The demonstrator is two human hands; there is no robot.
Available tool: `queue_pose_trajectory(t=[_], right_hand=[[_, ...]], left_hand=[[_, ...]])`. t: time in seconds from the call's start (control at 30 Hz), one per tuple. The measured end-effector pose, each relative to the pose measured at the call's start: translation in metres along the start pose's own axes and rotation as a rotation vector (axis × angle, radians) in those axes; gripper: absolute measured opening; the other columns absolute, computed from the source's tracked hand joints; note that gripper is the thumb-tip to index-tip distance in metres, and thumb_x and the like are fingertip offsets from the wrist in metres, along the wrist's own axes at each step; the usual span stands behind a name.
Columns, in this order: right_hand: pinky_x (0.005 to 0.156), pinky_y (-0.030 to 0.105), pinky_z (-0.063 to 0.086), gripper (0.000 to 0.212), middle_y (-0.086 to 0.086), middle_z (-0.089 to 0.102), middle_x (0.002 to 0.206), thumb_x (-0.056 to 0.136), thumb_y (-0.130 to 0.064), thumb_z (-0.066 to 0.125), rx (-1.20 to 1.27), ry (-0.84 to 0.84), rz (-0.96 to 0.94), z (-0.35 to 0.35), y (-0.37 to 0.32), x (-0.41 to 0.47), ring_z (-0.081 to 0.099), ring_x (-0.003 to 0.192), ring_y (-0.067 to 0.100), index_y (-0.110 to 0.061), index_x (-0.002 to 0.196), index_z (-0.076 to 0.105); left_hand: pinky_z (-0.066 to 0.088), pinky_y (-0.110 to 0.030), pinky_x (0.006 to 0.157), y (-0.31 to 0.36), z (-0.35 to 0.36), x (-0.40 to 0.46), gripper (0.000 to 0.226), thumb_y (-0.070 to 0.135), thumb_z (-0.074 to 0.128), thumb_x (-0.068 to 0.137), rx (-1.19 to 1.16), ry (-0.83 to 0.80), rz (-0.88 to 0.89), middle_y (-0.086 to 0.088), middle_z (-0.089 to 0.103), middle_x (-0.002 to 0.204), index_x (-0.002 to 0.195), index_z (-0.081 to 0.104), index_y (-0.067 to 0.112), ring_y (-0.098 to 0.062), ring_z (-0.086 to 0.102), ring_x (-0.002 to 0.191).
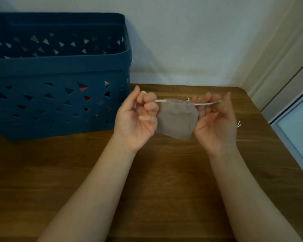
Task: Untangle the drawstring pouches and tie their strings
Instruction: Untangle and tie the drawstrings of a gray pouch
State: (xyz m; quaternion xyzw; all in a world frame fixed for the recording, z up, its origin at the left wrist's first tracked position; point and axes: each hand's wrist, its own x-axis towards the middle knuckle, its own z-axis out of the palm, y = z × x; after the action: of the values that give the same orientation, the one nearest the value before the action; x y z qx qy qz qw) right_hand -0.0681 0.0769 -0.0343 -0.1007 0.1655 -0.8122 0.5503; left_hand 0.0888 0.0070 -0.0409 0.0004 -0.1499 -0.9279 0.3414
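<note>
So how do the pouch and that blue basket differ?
The pouch is soft tan cloth, while the basket is stiff blue plastic with triangle holes. The pouch is far smaller than the basket. The pouch hangs in the air, held by its strings between the left hand and right hand; the basket stands on the table.

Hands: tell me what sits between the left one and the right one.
In the head view, a beige drawstring pouch hangs between the left hand and the right hand, its white strings pulled out sideways into each hand's pinch.
</note>
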Motion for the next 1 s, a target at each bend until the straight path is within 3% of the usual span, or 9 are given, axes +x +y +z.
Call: queue_pose_trajectory(t=[0.13, 0.27, 0.4, 0.53, 0.63, 0.8, 0.9, 1.0], right_hand=[[0.052, 0.020, 0.051, 0.050, -0.007, 0.039, 0.044, 0.093, -0.038, 0.042, 0.031, -0.025, 0.123, 0.012, 0.004, 0.007, 0.042, 0.038, 0.005, -0.017, 0.048, 0.046], [0.035, 0.016, 0.034, 0.056, -0.008, 0.026, 0.042, 0.098, -0.042, 0.033, -0.223, 0.002, 0.184, 0.019, 0.008, 0.010, 0.023, 0.033, 0.004, -0.018, 0.049, 0.045], [0.037, 0.019, 0.033, 0.053, -0.008, 0.024, 0.045, 0.099, -0.039, 0.033, -0.443, 0.054, 0.208, 0.014, 0.014, 0.002, 0.021, 0.037, 0.006, -0.019, 0.051, 0.044], [0.042, 0.021, 0.032, 0.044, -0.006, 0.026, 0.048, 0.099, -0.036, 0.036, -0.535, 0.153, 0.209, 0.004, 0.014, -0.011, 0.022, 0.042, 0.008, -0.017, 0.061, 0.046], [0.042, 0.020, 0.028, 0.042, -0.006, 0.028, 0.050, 0.099, -0.037, 0.037, -0.585, 0.185, 0.183, 0.004, 0.011, -0.016, 0.022, 0.045, 0.008, -0.016, 0.064, 0.048], [0.038, 0.017, 0.026, 0.033, -0.006, 0.036, 0.052, 0.097, -0.033, 0.044, -0.820, 0.108, 0.106, 0.008, 0.009, -0.015, 0.028, 0.043, 0.005, -0.011, 0.075, 0.055], [0.040, 0.016, 0.029, 0.027, -0.007, 0.040, 0.056, 0.095, -0.030, 0.049, -1.056, 0.008, 0.055, 0.013, 0.004, -0.014, 0.031, 0.045, 0.004, -0.012, 0.087, 0.067], [0.043, 0.016, 0.029, 0.022, -0.013, 0.042, 0.049, 0.094, -0.026, 0.053, -1.271, -0.093, 0.018, 0.020, 0.004, -0.017, 0.032, 0.046, 0.005, -0.015, 0.094, 0.072]], left_hand=[[0.040, -0.012, 0.037, -0.006, 0.018, 0.004, 0.028, 0.028, 0.043, 0.096, 0.365, 0.202, 0.068, 0.002, 0.051, 0.067, 0.074, 0.055, 0.015, -0.005, 0.051, 0.051], [0.026, -0.012, 0.034, -0.009, 0.018, 0.000, 0.025, 0.029, 0.045, 0.097, 0.691, 0.347, 0.022, 0.007, 0.040, 0.058, 0.077, 0.053, 0.017, -0.003, 0.034, 0.042], [0.022, -0.015, 0.038, -0.010, 0.012, -0.011, 0.028, 0.030, 0.046, 0.097, 0.809, 0.438, 0.035, 0.007, 0.033, 0.055, 0.074, 0.053, 0.016, -0.005, 0.027, 0.043], [0.022, -0.016, 0.040, -0.010, 0.006, -0.024, 0.029, 0.030, 0.046, 0.098, 0.786, 0.555, 0.081, 0.006, 0.031, 0.054, 0.073, 0.053, 0.015, -0.006, 0.026, 0.044], [0.021, -0.016, 0.039, -0.011, 0.008, -0.028, 0.031, 0.030, 0.046, 0.098, 0.730, 0.564, 0.103, 0.007, 0.031, 0.052, 0.071, 0.052, 0.015, -0.006, 0.025, 0.042], [0.025, -0.019, 0.045, -0.018, 0.019, -0.028, 0.031, 0.031, 0.046, 0.097, 0.897, 0.456, 0.161, 0.005, 0.041, 0.056, 0.073, 0.057, 0.016, -0.007, 0.031, 0.047], [0.032, -0.019, 0.048, -0.014, 0.031, -0.026, 0.031, 0.034, 0.044, 0.098, 1.034, 0.413, 0.186, 0.002, 0.057, 0.069, 0.080, 0.061, 0.016, -0.008, 0.037, 0.050], [0.036, -0.024, 0.056, -0.011, 0.039, -0.021, 0.036, 0.037, 0.041, 0.099, 1.220, 0.417, 0.230, -0.013, 0.067, 0.093, 0.079, 0.066, 0.020, -0.009, 0.040, 0.051]])
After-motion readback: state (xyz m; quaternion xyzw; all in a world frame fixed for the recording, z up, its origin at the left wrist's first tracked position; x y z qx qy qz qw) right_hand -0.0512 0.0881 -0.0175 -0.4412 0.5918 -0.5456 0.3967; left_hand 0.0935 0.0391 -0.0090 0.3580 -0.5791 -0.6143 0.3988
